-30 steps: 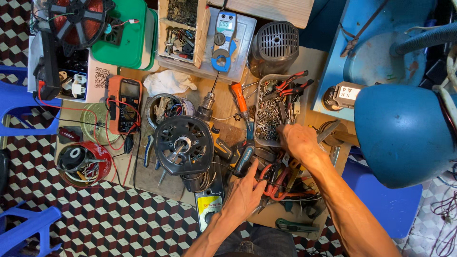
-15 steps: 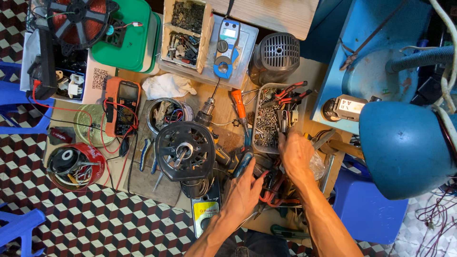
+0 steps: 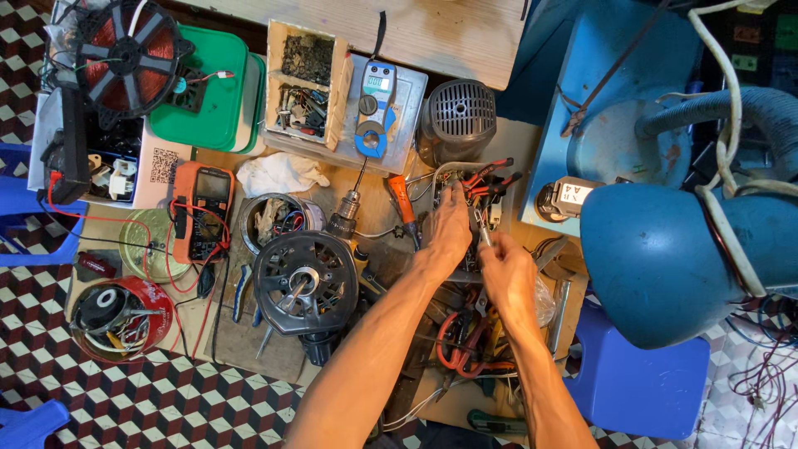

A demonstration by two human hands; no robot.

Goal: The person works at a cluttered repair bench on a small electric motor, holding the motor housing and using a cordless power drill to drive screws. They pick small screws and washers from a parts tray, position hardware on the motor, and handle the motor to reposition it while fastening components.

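Observation:
My left hand (image 3: pixel 449 226) reaches across into a metal tray (image 3: pixel 497 218) of screws and small tools, fingers down on its contents; whether it grips anything is hidden. Red-handled pliers (image 3: pixel 489 176) lie at the tray's far end, just past the fingertips. My right hand (image 3: pixel 509 278) is at the tray's near edge, closed around a thin metal tool (image 3: pixel 484 237) that points up toward my left hand. Below both hands lies a heap of red-handled cutters (image 3: pixel 460 351) and other hand tools.
A black fan motor housing (image 3: pixel 303 283) sits left of my forearm, with an orange-handled screwdriver (image 3: pixel 401 199), orange multimeter (image 3: pixel 204 212) and blue clamp meter (image 3: pixel 374 104) around it. A grey motor cover (image 3: pixel 457 120) stands behind the tray. A blue dome lamp (image 3: pixel 665 249) and blue stool (image 3: pixel 640 378) crowd the right.
My left hand moved up from the tool heap into the tray. My right hand pulled back from the tray to its near edge, now holding the thin tool.

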